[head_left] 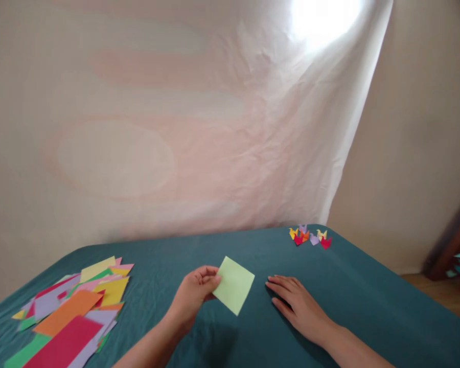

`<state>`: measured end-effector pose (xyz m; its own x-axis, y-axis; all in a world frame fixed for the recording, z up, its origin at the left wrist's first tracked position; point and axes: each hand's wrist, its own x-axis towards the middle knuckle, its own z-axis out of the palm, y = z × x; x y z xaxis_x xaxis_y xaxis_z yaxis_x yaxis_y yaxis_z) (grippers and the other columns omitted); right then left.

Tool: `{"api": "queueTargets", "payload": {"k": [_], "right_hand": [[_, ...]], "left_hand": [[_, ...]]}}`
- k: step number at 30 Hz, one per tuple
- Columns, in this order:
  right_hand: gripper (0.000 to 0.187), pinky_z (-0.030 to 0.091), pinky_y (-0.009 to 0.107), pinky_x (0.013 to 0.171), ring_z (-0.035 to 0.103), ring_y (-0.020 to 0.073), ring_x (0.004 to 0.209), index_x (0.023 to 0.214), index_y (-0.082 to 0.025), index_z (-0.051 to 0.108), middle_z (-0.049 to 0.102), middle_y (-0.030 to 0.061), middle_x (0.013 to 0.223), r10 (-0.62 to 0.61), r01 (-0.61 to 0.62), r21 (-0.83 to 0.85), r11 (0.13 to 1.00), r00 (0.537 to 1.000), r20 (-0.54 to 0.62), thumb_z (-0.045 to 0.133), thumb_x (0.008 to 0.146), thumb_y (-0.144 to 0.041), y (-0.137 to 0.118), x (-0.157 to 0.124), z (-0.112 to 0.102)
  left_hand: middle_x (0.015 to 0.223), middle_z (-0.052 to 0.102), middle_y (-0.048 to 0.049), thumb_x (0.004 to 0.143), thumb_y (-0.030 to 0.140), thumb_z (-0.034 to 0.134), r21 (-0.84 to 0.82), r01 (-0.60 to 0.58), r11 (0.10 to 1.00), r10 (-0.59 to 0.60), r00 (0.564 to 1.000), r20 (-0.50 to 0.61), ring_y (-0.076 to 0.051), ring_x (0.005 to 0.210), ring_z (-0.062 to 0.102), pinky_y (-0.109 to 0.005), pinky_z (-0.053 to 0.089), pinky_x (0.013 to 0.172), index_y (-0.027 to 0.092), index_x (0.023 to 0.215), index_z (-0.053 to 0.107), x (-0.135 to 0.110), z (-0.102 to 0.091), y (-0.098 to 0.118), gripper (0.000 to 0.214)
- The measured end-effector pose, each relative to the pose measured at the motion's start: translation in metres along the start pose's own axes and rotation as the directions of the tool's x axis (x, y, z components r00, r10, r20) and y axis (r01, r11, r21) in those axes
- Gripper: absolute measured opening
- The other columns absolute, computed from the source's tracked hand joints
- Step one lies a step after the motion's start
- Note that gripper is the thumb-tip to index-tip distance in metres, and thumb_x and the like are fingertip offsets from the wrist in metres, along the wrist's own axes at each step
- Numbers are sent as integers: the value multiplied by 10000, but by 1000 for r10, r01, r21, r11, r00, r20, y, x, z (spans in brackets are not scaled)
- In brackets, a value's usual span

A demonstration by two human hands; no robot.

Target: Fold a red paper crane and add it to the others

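A square sheet of light green paper point(234, 285) is held up above the table, turned so its corners point up, down and to the sides. My left hand point(198, 291) pinches its left edge between thumb and fingers. To the right of the paper, my right hand point(293, 306) lies palm down on the dark green tablecloth point(253, 342), fingers stretched out and holding nothing. A gap separates it from the sheet.
A loose pile of coloured paper sheets point(76, 306) covers the table's left side. Several small folded paper birds point(309, 237) stand at the far right corner. Behind the table hangs a pale cloth point(214, 153). A dark wooden piece point(454, 245) is at far right.
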<state>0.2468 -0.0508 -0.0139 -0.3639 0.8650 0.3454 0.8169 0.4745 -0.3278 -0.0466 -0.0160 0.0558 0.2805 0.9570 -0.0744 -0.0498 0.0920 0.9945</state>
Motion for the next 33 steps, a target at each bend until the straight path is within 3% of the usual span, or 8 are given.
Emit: {"api": "queueTargets", "payload": {"k": [4, 8, 11, 14, 18, 21, 27, 33], "right_hand": [[342, 398, 443, 998, 521, 232, 1172, 1267, -279, 553, 605, 62, 1251, -45, 46, 30, 998, 998, -45, 471, 935, -277, 3, 0, 0], [343, 433, 425, 959, 552, 229, 1118, 1270, -276, 552, 633, 67, 1196, -75, 79, 60, 995, 995, -65, 457, 942, -258, 3, 0, 0], [316, 430, 426, 959, 548, 229, 1119, 1227, -277, 591, 627, 65, 1199, -84, 86, 53, 995, 995, -47, 438, 951, -258, 1, 1, -1], [301, 434, 424, 948, 550, 230, 1113, 1189, -284, 618, 625, 64, 1194, -83, 85, 54, 995, 996, -38, 429, 955, -269, 0, 2, -2], [307, 420, 427, 960, 532, 229, 1135, 1204, -298, 604, 602, 58, 1225, -61, 62, 57, 996, 998, -14, 427, 954, -271, 3, 1, 0], [315, 397, 418, 985, 512, 225, 1159, 1214, -292, 593, 576, 56, 1263, -6, 6, 43, 999, 1000, 15, 436, 944, -255, 1, 1, 0], [278, 419, 360, 920, 570, 217, 1048, 1084, -280, 652, 639, 30, 1132, 7, -16, 55, 998, 985, 172, 567, 837, -184, -32, 17, -13], [348, 426, 332, 887, 582, 204, 984, 1078, -252, 621, 659, 21, 1052, -2, -22, 170, 985, 990, 142, 581, 771, -93, -58, 27, -2]], "left_hand": [[724, 708, -46, 700, 387, 707, 25, 38, 999, -39, 998, 58, -173, 651, 647, -268, 494, 649, 142, 873, 608, -1, 14, -28, 316], [694, 690, -39, 784, 276, 571, 332, -55, 942, 41, 998, 47, -179, 635, 643, -265, 477, 617, 133, 942, 593, 2, 10, -46, 215], [1009, 690, -86, 802, 175, 480, 598, -194, 777, 193, 979, 67, -214, 912, 649, -329, 490, 810, 167, 1123, 563, -6, 8, -46, 332], [1377, 495, -70, 760, 140, 517, 777, -339, 531, 245, 939, 242, -240, 1283, 418, -419, 312, 1072, 254, 1284, 499, -21, 6, -34, 536], [1483, 345, -105, 678, 285, 696, 839, -356, 412, -16, 918, 397, -298, 1356, 299, -479, 239, 1111, 239, 1413, 359, -37, 8, -18, 809], [1480, 341, -137, 637, 316, 734, 863, -369, 345, -83, 904, 419, -324, 1355, 292, -490, 224, 1111, 206, 1422, 351, -40, 13, -13, 880], [1422, 430, -139, 623, 375, 753, 876, -391, 283, -26, 910, 414, -335, 1294, 380, -481, 278, 1080, 227, 1368, 437, -28, 9, -27, 823], [1336, 518, -125, 651, 491, 746, 841, -490, 230, 118, 871, 476, -344, 1199, 470, -471, 371, 1003, 256, 1283, 522, -18, 0, -53, 711]]}}
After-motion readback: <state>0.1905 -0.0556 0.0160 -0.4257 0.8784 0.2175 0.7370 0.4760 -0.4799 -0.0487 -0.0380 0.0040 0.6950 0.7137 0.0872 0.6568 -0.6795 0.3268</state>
